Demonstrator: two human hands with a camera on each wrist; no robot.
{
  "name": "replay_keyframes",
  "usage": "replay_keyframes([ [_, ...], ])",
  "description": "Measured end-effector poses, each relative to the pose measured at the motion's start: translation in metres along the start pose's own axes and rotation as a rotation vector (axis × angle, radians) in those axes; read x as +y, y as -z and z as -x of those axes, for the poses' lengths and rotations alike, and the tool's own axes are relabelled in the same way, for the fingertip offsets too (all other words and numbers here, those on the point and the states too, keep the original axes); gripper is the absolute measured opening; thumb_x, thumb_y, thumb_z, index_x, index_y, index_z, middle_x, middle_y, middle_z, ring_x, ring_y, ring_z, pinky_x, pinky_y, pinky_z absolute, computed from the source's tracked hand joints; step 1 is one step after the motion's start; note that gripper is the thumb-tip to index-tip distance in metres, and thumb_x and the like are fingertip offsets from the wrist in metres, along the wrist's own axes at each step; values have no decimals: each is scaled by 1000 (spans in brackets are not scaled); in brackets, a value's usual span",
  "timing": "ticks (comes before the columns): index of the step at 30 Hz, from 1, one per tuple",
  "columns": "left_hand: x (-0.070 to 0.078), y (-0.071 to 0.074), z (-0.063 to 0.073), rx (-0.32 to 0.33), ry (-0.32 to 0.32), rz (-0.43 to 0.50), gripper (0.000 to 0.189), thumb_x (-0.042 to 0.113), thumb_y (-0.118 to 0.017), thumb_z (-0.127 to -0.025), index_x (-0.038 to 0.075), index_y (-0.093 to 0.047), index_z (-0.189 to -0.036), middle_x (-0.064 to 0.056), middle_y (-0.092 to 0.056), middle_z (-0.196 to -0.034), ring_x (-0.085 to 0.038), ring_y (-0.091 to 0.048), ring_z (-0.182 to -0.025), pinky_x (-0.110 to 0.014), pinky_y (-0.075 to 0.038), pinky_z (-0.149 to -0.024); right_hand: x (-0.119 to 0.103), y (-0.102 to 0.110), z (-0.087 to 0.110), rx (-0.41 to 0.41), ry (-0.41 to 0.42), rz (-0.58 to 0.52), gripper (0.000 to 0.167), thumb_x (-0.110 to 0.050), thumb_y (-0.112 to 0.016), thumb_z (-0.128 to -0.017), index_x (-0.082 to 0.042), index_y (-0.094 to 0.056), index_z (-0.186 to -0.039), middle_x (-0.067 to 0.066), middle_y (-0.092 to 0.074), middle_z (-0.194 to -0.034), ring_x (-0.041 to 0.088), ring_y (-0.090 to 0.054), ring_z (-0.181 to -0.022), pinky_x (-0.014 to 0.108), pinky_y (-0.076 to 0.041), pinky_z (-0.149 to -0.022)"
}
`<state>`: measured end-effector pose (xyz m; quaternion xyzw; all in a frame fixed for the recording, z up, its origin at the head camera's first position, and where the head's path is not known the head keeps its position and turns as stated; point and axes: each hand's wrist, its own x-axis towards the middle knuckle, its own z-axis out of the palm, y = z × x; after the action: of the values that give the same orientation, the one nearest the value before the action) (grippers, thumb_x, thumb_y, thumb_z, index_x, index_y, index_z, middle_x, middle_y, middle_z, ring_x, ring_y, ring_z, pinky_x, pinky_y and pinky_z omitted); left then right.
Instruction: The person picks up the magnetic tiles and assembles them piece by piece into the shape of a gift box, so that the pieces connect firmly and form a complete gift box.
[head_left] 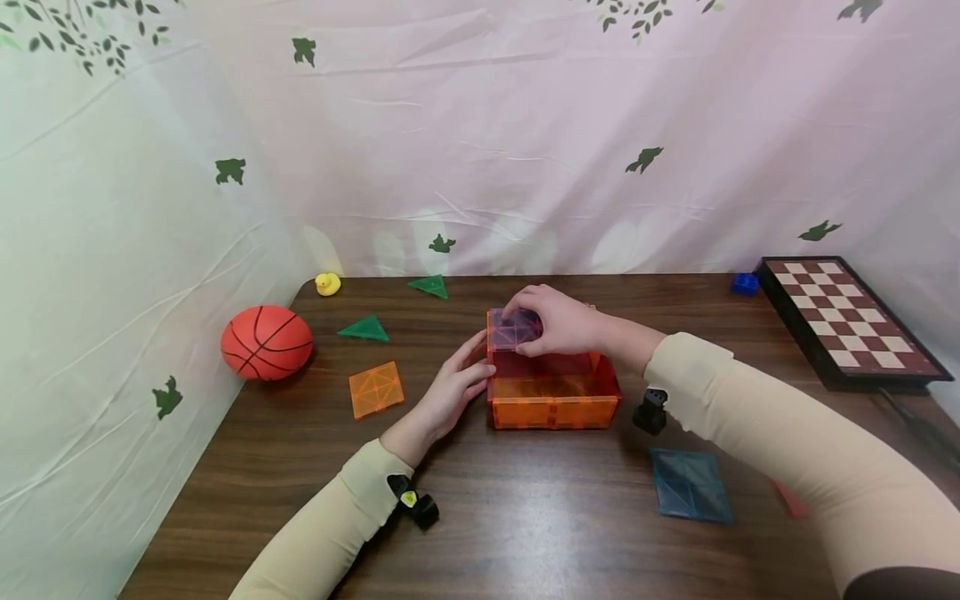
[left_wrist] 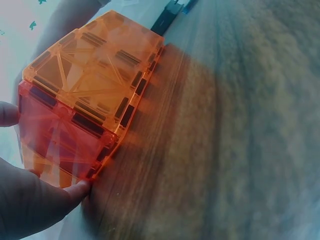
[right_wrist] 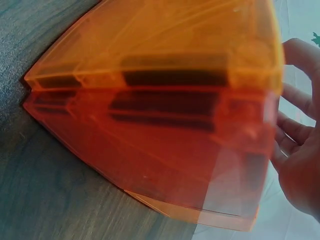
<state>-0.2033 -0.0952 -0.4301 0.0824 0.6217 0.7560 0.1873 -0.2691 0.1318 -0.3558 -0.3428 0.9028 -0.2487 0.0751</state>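
Observation:
A box of see-through magnetic tiles stands mid-table, with an orange front wall (head_left: 552,414) and a red side wall (left_wrist: 62,132). Over its back left corner lies a purple square tile (head_left: 504,332), which my right hand (head_left: 558,321) pinches, thumb at the near edge and fingers toward the far edge. My left hand (head_left: 450,393) rests against the box's left side, its fingers reaching forward along the wall. In the left wrist view that hand's thumb (left_wrist: 75,195) touches the red wall's lower corner. The right wrist view shows the box close up.
An orange square tile (head_left: 377,389) and two green triangle tiles lie left of the box, near a red toy basketball (head_left: 267,342) and a yellow duck (head_left: 327,284). At right are a blue square tile (head_left: 690,485), a checkered board (head_left: 847,317) and a small blue block (head_left: 745,283).

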Motion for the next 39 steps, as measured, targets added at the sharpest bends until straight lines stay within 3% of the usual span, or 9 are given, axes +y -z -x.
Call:
replay_keyframes([
  [12, -2, 0, -1, -7, -5, -1, 69, 10, -54, -98, 14, -28, -162, -13, -29, -164, -34, -33, -146, -53, -30, -116, 3, 1, 3, -18, 23, -5, 51, -29, -80, -88, -14, -61, -132, 8, -54, -139, 28, -45, -128, 50, -42, -108],
  [19, -2, -1, -1, 0, -4, 3, 68, 10, -54, -99, 15, -28, -162, -13, -29, -163, -34, -35, -145, -52, -30, -116, 3, 18, 23, 103, 81, -80, 42, -20, -77, -92, -7, -63, -130, 9, -57, -135, 28, -53, -123, 50, -47, -103],
  [23, -2, -2, 0, 5, -2, 10, 69, 10, -54, -98, 15, -29, -162, -14, -29, -163, -35, -36, -144, -53, -30, -116, 1, 28, 52, 207, 124, -127, 36, -13, -74, -94, -8, -64, -129, 8, -62, -130, 25, -58, -120, 52, -49, -100],
  [28, -2, -3, 0, -5, -3, 12, 70, 10, -54, -98, 14, -27, -162, -15, -28, -164, -37, -35, -145, -53, -30, -116, -4, 32, 106, 295, 188, -146, 38, -6, -74, -94, -20, -64, -127, -3, -64, -129, 15, -58, -119, 35, -46, -103],
  [30, -2, -3, 0, -10, -5, 12, 70, 10, -54, -98, 14, -26, -163, -15, -27, -164, -37, -34, -146, -54, -29, -117, -5, 29, 129, 297, 188, -137, 42, -4, -75, -92, -25, -63, -128, -7, -63, -130, 12, -57, -120, 27, -45, -102],
  [34, -2, -2, 1, -2, -5, 8, 71, 11, -55, -98, 15, -27, -163, -13, -27, -164, -36, -32, -147, -53, -29, -117, -2, 16, 172, 281, 149, -80, 48, -6, -80, -89, -27, -62, -128, -9, -63, -129, 8, -58, -119, 22, -47, -98],
  [39, -1, -3, 0, -1, -2, -1, 72, 12, -56, -97, 15, -27, -163, -14, -27, -164, -36, -32, -147, -54, -29, -117, 11, -7, 219, 207, 20, -41, 48, -22, -84, -86, -30, -62, -128, -8, -62, -129, 7, -59, -115, 29, -53, -92],
])
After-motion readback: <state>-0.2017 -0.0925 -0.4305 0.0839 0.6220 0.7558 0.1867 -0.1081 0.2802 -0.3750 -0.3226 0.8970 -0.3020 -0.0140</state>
